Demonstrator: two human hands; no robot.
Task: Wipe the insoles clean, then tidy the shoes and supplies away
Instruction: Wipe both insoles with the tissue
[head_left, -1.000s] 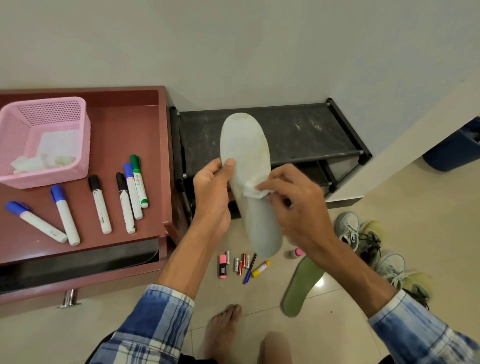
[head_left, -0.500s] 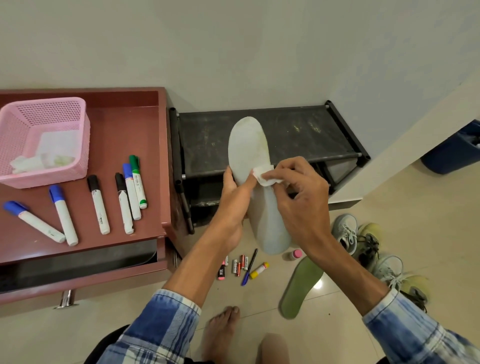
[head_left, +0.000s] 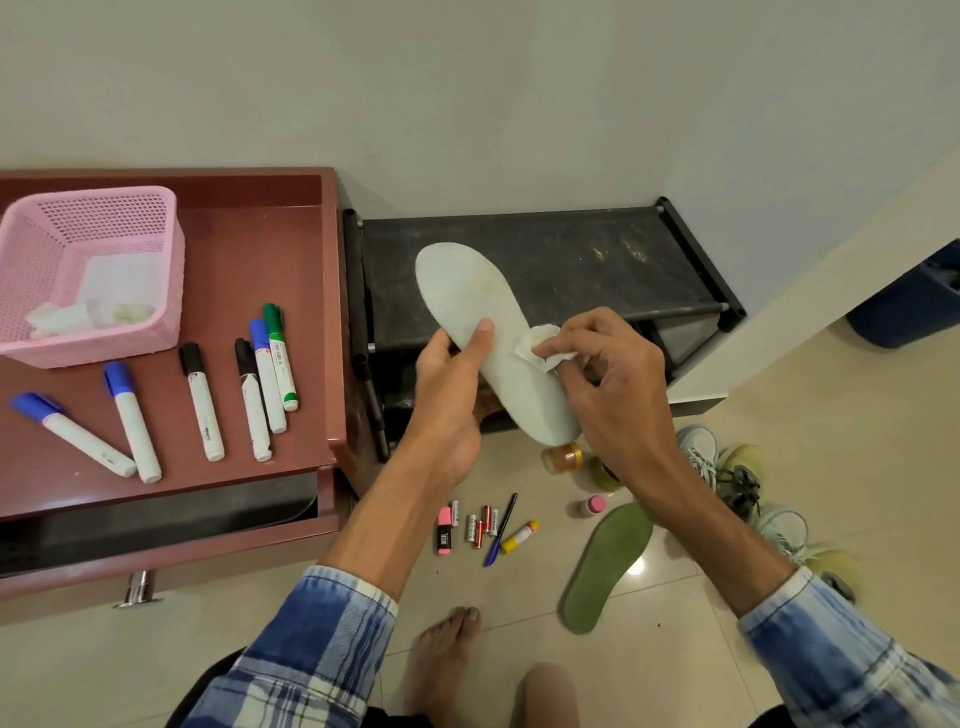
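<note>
A pale, stained insole (head_left: 470, 291) is held up in front of the black shoe rack (head_left: 571, 260). My left hand (head_left: 449, 384) grips its left edge, thumb on the top face. My right hand (head_left: 608, 384) pinches a small white wipe (head_left: 540, 345) against the insole's right edge near the middle. A second, green insole (head_left: 605, 569) lies on the floor tiles at the lower right. A pair of pale sneakers (head_left: 737, 483) sits on the floor to the right, partly hidden by my right forearm.
A red cabinet top (head_left: 249, 249) on the left carries a pink basket (head_left: 88, 275) with used wipes and several markers (head_left: 260, 384); its drawer is open. Batteries, a pen and an eraser (head_left: 483, 527) lie on the floor, with small bottles (head_left: 563, 457) beside them. My bare foot (head_left: 441, 665) is below.
The insole has tilted so its toe points more to the upper left. My right hand with the wipe has slid toward the insole's right edge. My left hand has shifted its hold.
</note>
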